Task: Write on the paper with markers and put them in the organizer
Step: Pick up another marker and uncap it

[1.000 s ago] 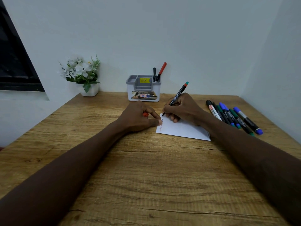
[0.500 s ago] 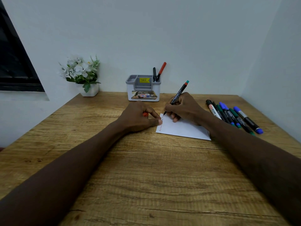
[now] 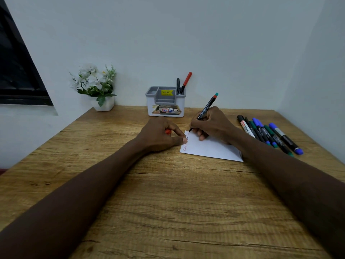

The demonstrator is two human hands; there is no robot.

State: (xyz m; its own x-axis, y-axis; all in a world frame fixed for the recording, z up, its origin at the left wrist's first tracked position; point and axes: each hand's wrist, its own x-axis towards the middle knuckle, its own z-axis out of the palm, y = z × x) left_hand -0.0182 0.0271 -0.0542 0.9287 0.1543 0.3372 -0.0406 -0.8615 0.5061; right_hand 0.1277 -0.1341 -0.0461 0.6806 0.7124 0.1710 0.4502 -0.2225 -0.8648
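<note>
A white sheet of paper (image 3: 211,148) lies on the wooden desk with red writing along its left edge. My right hand (image 3: 212,126) grips a black marker (image 3: 206,107) with a red and teal end, tip down at the paper's far left corner. My left hand (image 3: 160,135) rests beside the paper, thumb pressing its left edge, fingers closed on a small orange-red cap (image 3: 168,131). A grey and white organizer (image 3: 165,107) stands at the back against the wall, holding a black marker (image 3: 178,85) and a red-capped marker (image 3: 186,81). Several markers (image 3: 270,135) lie side by side to the right.
A white pot of artificial flowers (image 3: 97,86) stands at the desk's back left corner. White walls close the back and the right side. A dark window frame (image 3: 16,77) is at the far left. Bare desk top (image 3: 168,202) stretches toward me between my forearms.
My right hand has shifted the marker tip slightly farther along the paper's left edge, adding to the red writing. My left hand has stayed in place.
</note>
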